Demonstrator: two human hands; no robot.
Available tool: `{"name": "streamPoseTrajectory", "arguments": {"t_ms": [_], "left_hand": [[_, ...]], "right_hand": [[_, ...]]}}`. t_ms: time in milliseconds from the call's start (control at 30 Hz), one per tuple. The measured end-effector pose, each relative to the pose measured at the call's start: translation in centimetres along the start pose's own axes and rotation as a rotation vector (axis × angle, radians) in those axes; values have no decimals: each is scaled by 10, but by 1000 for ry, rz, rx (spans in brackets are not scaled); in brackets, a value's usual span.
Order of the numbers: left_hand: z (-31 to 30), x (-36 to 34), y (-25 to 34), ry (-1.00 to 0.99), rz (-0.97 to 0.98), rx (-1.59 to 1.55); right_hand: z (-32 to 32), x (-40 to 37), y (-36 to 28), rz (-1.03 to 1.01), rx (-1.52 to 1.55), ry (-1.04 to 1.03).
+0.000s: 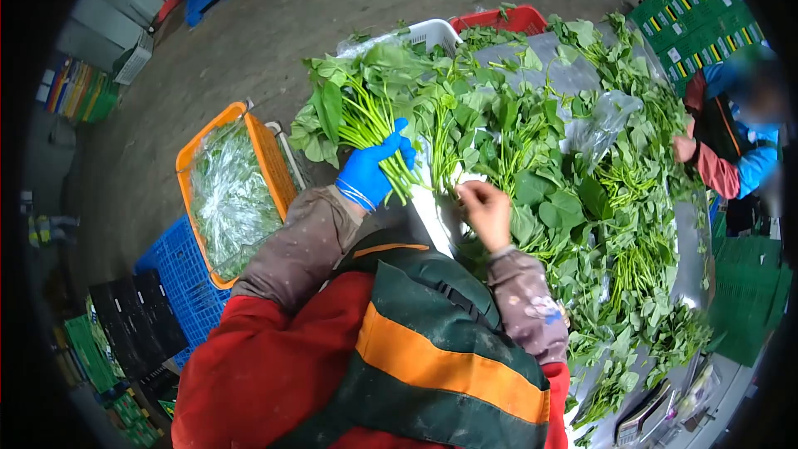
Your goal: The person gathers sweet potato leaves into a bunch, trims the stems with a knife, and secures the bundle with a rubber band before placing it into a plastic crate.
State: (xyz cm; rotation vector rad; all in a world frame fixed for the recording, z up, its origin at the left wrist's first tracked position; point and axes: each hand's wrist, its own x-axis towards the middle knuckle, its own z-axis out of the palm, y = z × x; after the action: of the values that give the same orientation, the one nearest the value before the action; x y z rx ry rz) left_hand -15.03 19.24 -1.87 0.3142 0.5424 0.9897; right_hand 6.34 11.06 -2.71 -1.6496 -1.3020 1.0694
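Note:
My left hand, in a blue glove, is closed around a bunch of leafy green stems. The leaves fan out above the fist and the cut stem ends poke out below it. My bare right hand is pinched at the lower ends of other leafy green stems at the table's near edge. Its fingertips touch those stems, but exactly what lies between them is partly hidden. A large heap of loose greens spreads over the table around and beyond my right hand.
An orange crate lined with clear plastic holds greens at my left, beside a blue crate. White and red baskets stand at the table's far end. A clear plastic bag lies on the heap. A co-worker handles greens opposite.

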Motion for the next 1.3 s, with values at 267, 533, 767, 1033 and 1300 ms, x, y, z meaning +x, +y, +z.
{"name": "streamPoseTrajectory", "arguments": {"t_ms": [267, 533, 767, 1033, 1300], "left_hand": [[-7, -7, -4, 118, -24, -20], [10, -16, 0, 206, -2, 0], [29, -7, -34, 166, -68, 27], [63, -16, -49, 42, -73, 219], [58, -15, -60, 12, -213, 190]], "right_hand": [[48, 29, 0, -124, -890, -35], [-59, -11, -53, 273, 929, -23], [-68, -39, -56, 174, 747, 132], [-28, -42, -54, -15, 178, 306], [-10, -50, -63, -493, -516, 234]]}}
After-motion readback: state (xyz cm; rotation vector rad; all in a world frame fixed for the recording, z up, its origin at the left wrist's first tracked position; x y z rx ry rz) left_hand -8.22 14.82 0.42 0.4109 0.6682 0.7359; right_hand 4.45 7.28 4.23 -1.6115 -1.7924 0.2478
